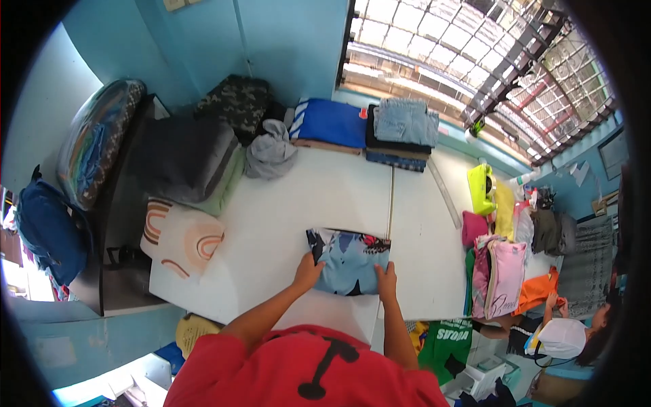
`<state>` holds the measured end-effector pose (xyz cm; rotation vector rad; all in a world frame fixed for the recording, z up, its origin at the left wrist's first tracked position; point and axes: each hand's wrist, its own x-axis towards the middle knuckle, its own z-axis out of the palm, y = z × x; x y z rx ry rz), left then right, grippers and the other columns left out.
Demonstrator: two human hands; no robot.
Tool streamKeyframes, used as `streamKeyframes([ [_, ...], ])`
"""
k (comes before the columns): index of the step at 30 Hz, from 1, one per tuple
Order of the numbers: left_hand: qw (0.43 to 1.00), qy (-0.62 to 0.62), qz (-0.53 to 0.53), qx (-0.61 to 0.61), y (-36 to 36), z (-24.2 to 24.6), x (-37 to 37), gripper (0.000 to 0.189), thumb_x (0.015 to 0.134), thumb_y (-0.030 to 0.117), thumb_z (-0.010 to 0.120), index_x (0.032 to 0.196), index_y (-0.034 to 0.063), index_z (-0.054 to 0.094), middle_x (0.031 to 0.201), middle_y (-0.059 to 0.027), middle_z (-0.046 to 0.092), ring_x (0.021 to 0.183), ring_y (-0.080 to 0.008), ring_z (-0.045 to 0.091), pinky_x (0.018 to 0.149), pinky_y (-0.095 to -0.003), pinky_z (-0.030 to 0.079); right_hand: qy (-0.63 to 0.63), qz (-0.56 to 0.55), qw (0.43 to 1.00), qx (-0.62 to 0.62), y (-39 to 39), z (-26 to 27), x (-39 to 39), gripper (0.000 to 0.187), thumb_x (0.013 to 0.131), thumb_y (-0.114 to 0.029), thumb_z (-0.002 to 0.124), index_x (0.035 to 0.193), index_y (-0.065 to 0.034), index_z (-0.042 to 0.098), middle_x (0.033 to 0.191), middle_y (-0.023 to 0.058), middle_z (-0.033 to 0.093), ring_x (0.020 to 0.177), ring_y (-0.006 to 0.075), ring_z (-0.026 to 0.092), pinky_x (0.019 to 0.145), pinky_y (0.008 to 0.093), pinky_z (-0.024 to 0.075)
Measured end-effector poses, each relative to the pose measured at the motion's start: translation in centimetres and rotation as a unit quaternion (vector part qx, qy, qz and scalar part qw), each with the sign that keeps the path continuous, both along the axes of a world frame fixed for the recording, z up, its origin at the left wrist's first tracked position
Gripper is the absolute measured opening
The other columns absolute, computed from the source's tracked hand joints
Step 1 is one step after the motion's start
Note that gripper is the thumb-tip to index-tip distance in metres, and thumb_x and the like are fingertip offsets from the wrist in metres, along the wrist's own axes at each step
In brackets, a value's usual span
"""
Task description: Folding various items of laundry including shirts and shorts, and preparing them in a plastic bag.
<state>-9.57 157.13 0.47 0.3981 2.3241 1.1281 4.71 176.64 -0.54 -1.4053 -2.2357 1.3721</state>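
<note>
A folded blue patterned garment (348,267) lies on the white table (335,198) right in front of me. It has dark and pinkish print along its far edge. My left hand (308,272) grips its left side, thumb on top. On the opposite side my right hand (386,280) holds the right edge, thumb on the cloth and fingers at the outer side. The underside of the garment and parts of my fingers are hidden.
Folded grey and green blankets (183,157) and a rainbow-print cloth (188,236) lie at left. Toward the wall are a crumpled grey cloth (271,152), a blue folded garment (330,122) and denim shorts (407,122). Right are a ruler (445,193), folded shirts (503,274) and another person (559,336) handling orange cloth (536,290).
</note>
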Motion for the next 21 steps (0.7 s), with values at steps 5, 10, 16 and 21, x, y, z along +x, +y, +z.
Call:
streamKeyframes([
  [5, 0.973, -0.186, 0.098, 0.091, -0.3, 2.0, -4.8, 0.045, 0.076, 0.026, 0.056, 0.105, -0.0047, 0.041, 0.101, -0.0207, 0.051, 0.091, -0.0303, 0.051, 0.078, -0.0348, 0.040, 0.097, -0.003, 0.990, -0.107, 1.1, 4.4, -4.7, 0.048, 0.074, -0.010, 0.057, 0.115, -0.0001, 0.036, 0.097, 0.0194, 0.053, 0.082, 0.0216, 0.053, 0.069, 0.0310, 0.0446],
  [10, 0.979, -0.151, 0.037, 0.132, 0.7, 5.5, -15.8, 0.054, 0.078, 0.030, 0.056, 0.115, -0.0044, 0.037, 0.110, -0.0196, 0.049, 0.101, -0.0289, 0.048, 0.084, -0.0327, 0.037, 0.154, 0.137, 0.977, -0.046, 4.0, 11.8, -14.2, 0.052, 0.073, -0.004, 0.055, 0.121, -0.0051, 0.036, 0.100, 0.0179, 0.054, 0.088, 0.0223, 0.054, 0.077, 0.0301, 0.0425],
  [16, 0.977, 0.166, 0.045, 0.129, 6.6, 11.2, -31.2, 0.044, 0.082, 0.032, 0.051, 0.111, -0.0006, 0.042, 0.103, -0.0186, 0.052, 0.094, -0.0279, 0.050, 0.082, -0.0325, 0.038, 0.223, 0.245, 0.880, 0.341, 9.3, 17.2, -30.7, 0.029, 0.074, -0.003, 0.054, 0.103, -0.0056, 0.050, 0.091, 0.0177, 0.054, 0.086, 0.0358, 0.052, 0.074, 0.0374, 0.0420],
  [21, 0.970, 0.193, 0.041, 0.140, 11.1, 12.0, -39.5, 0.043, 0.082, 0.033, 0.050, 0.109, 0.0000, 0.043, 0.100, -0.0208, 0.054, 0.091, -0.0350, 0.053, 0.080, -0.0365, 0.040, 0.230, 0.201, 0.880, 0.363, 12.6, 16.5, -38.7, 0.025, 0.076, -0.004, 0.054, 0.100, -0.0053, 0.051, 0.094, 0.0157, 0.054, 0.088, 0.0336, 0.052, 0.074, 0.0370, 0.0421],
])
